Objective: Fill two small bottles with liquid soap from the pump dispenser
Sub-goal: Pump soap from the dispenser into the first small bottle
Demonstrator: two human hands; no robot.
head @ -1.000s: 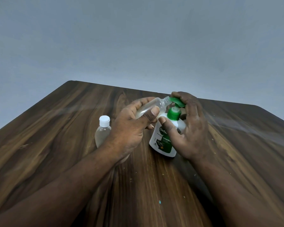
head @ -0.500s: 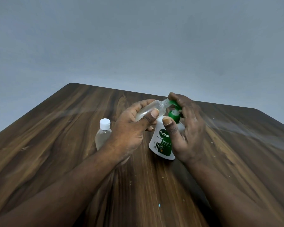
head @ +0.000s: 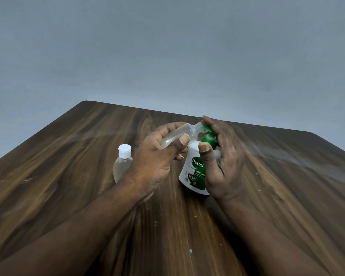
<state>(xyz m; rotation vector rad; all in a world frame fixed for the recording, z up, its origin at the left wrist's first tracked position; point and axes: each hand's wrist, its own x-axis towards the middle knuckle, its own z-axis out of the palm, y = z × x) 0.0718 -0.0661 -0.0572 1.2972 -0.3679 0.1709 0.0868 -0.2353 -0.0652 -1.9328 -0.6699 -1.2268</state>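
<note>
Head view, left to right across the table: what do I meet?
The capped bottle → left hand gripping the open bottle → soap dispenser → right hand on its pump.

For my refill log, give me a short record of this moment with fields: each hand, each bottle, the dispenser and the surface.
left hand: grips the uncapped small bottle
uncapped small bottle: tilted, neck at the green pump head
right hand: curled round the Dettol pump dispenser, fingers over the pump head
capped small bottle: upright on the table, white cap on, beside the left wrist
surface: wooden table
fill levels: cannot tell
</note>
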